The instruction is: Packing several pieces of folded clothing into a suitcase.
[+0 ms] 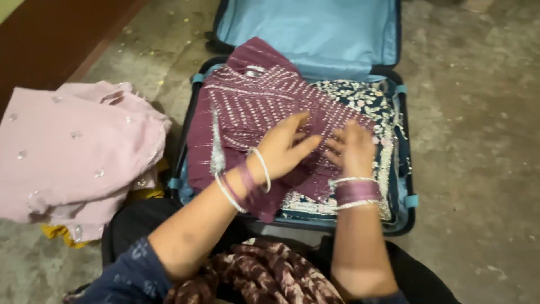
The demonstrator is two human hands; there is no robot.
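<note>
A purple dress is pressed flat inside an open suitcase.

The purple dress (253, 107), sewn with rows of shiny silver bits, is laid in the lower half of the blue suitcase (402, 169), on top of a dark flowered cloth (368, 98). The left hand (284, 149) and the right hand (353, 147) are spread open and laid flat on the dress; nothing is gripped. The dress looks soft, light and floppy, so it would likely sag if lifted by one corner; it is best taken by both folded edges. The shiny bits may snag, though that is hard to tell in this blurry view. A pink cloth pile (73, 146) is left on the floor (478, 112) beside the case.
</note>
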